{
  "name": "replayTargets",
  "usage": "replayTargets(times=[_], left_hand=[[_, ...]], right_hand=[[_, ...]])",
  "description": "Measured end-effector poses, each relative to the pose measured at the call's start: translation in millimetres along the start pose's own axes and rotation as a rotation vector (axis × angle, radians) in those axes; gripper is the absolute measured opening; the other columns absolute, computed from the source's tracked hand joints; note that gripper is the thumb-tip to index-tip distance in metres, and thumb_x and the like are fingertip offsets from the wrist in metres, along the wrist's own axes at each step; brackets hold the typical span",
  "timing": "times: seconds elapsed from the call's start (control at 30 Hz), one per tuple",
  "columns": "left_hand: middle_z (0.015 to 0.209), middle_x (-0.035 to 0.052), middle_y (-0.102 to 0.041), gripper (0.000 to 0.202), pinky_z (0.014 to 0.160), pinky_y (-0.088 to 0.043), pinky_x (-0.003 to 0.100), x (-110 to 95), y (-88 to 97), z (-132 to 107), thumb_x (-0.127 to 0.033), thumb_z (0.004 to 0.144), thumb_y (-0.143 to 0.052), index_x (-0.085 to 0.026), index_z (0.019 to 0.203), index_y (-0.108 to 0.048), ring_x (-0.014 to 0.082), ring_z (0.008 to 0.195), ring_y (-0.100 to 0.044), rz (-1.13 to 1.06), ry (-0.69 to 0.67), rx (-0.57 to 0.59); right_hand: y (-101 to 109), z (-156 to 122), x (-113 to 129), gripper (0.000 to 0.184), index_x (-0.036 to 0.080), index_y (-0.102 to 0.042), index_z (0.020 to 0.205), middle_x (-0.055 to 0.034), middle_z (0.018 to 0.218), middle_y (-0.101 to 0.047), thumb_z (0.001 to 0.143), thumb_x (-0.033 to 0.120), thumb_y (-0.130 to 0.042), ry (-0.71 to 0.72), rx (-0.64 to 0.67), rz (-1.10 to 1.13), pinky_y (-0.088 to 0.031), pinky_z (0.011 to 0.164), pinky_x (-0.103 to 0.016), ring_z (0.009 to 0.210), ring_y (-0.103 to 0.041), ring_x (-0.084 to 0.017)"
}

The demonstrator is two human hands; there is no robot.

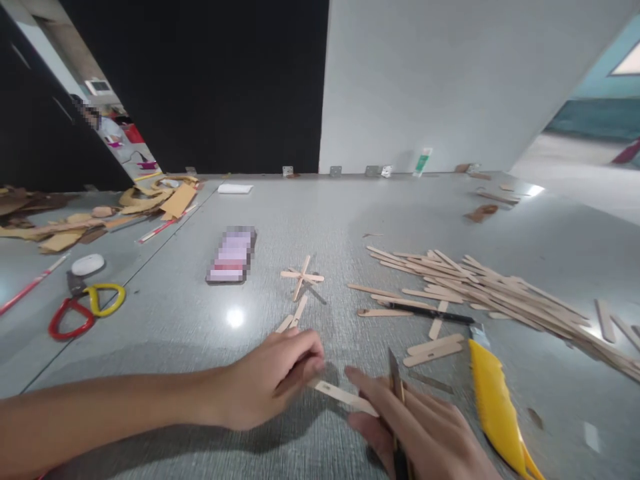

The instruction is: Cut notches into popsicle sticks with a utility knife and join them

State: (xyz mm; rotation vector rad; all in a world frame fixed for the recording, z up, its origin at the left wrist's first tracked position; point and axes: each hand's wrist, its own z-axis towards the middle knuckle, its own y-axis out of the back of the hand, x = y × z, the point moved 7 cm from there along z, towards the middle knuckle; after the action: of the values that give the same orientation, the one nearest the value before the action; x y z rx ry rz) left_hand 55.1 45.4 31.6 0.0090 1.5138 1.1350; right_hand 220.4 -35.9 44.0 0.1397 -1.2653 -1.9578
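Observation:
My left hand (273,377) pinches one end of a flat wooden craft stick (343,395) that lies on the grey table (200,333). My right hand (420,427) rests its fingers on the stick's other end and grips a thin dark blade (397,393) that points away from me. Two short stick pieces (294,317) lie just beyond my left hand. Farther off sits a small star of crossed sticks (301,276).
A large heap of craft sticks (500,293) spreads over the right side, with a black pen (430,312) on it. A yellow toothed tool (495,407) lies at my right. Scissors (85,308), cardboard scraps (100,213) and a phone (232,255) lie to the left.

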Motion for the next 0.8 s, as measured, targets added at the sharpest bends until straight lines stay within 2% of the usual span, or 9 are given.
replayTargets(times=[0.1, 0.2, 0.33, 0.43, 0.5, 0.57, 0.63, 0.7, 0.8], left_hand=[[0.085, 0.0003, -0.057, 0.021, 0.072, -0.042, 0.029, 2, -2.7, -2, -0.03, 0.114, -0.041, -0.022, 0.096, -0.048, 0.0175, 0.081, -0.05, 0.06, -0.017, 0.018], [0.091, 0.0016, -0.06, 0.013, 0.078, -0.045, 0.031, -2, -6.0, -5, -0.023, 0.113, -0.043, -0.022, 0.1, -0.048, 0.0184, 0.085, -0.052, 0.081, -0.074, 0.017], [0.093, 0.0014, -0.062, 0.01, 0.088, -0.045, 0.034, -12, -2.9, -6, -0.014, 0.11, -0.045, -0.022, 0.104, -0.047, 0.0171, 0.085, -0.053, 0.104, -0.189, -0.047], [0.092, 0.0014, -0.063, 0.005, 0.089, -0.046, 0.035, -9, -1.5, -3, -0.02, 0.109, -0.05, -0.021, 0.114, -0.051, 0.0177, 0.085, -0.056, 0.077, -0.125, -0.026], [0.089, -0.0001, -0.064, 0.008, 0.092, -0.046, 0.036, -4, -2.5, -1, -0.023, 0.108, -0.055, -0.021, 0.116, -0.055, 0.0176, 0.084, -0.058, 0.038, -0.066, 0.017], [0.087, -0.0017, -0.066, 0.005, 0.095, -0.044, 0.037, -1, -4.0, 0, -0.023, 0.107, -0.058, -0.022, 0.111, -0.06, 0.0165, 0.084, -0.061, 0.005, -0.047, 0.058], [0.088, -0.0017, -0.069, 0.006, 0.096, -0.042, 0.036, 0, -4.6, 2, -0.023, 0.107, -0.059, -0.021, 0.103, -0.063, 0.0158, 0.084, -0.063, -0.013, -0.051, 0.075], [0.09, -0.0009, -0.071, 0.01, 0.095, -0.041, 0.035, -1, -4.5, 2, -0.022, 0.108, -0.058, -0.02, 0.101, -0.065, 0.0155, 0.084, -0.065, -0.022, -0.063, 0.082], [0.091, 0.0, -0.073, 0.014, 0.094, -0.039, 0.036, -2, -5.5, 3, -0.02, 0.108, -0.055, -0.018, 0.101, -0.067, 0.0155, 0.086, -0.065, -0.024, -0.075, 0.108]], right_hand=[[0, 3, -13, 0.023, 0.019, -0.056, 0.13, -0.0044, 0.084, -0.075, 0.115, 0.035, -0.047, -0.115, -0.012, 0.023, -0.058, 0.058, -0.029, 0.068, -0.077, -0.02], [-7, 7, -20, 0.017, 0.021, -0.061, 0.121, -0.0001, 0.076, -0.071, 0.115, 0.029, -0.048, -0.134, 0.04, 0.087, -0.054, 0.053, -0.028, 0.058, -0.072, -0.017], [-11, 5, -21, 0.018, 0.022, -0.068, 0.114, -0.0028, 0.078, -0.073, 0.112, 0.022, -0.051, -0.076, 0.118, 0.076, -0.054, 0.054, -0.03, 0.061, -0.072, -0.018], [-5, 0, -15, 0.033, 0.017, -0.066, 0.13, -0.0068, 0.083, -0.075, 0.107, 0.007, -0.044, 0.049, 0.119, 0.008, -0.057, 0.058, -0.033, 0.066, -0.074, -0.021], [-1, -1, -11, 0.042, 0.015, -0.06, 0.14, -0.008, 0.084, -0.075, 0.105, 0.003, -0.041, 0.102, 0.109, -0.024, -0.059, 0.061, -0.034, 0.068, -0.075, -0.022], [1, 0, -11, 0.035, 0.016, -0.06, 0.14, -0.0098, 0.088, -0.077, 0.109, 0.011, -0.043, 0.077, 0.087, -0.064, -0.061, 0.063, -0.035, 0.074, -0.077, -0.025], [2, 3, -15, 0.03, 0.017, -0.058, 0.14, -0.0102, 0.091, -0.077, 0.113, 0.027, -0.049, -0.001, 0.061, -0.082, -0.062, 0.062, -0.035, 0.074, -0.078, -0.025], [2, 2, -22, 0.038, 0.019, -0.053, 0.142, -0.0088, 0.091, -0.076, 0.112, 0.042, -0.051, -0.096, 0.059, -0.059, -0.063, 0.058, -0.034, 0.067, -0.077, -0.023], [5, -5, -33, 0.043, 0.022, -0.047, 0.145, -0.0075, 0.087, -0.073, 0.109, 0.046, -0.048, -0.201, 0.048, 0.043, -0.061, 0.052, -0.032, 0.062, -0.074, -0.022]])
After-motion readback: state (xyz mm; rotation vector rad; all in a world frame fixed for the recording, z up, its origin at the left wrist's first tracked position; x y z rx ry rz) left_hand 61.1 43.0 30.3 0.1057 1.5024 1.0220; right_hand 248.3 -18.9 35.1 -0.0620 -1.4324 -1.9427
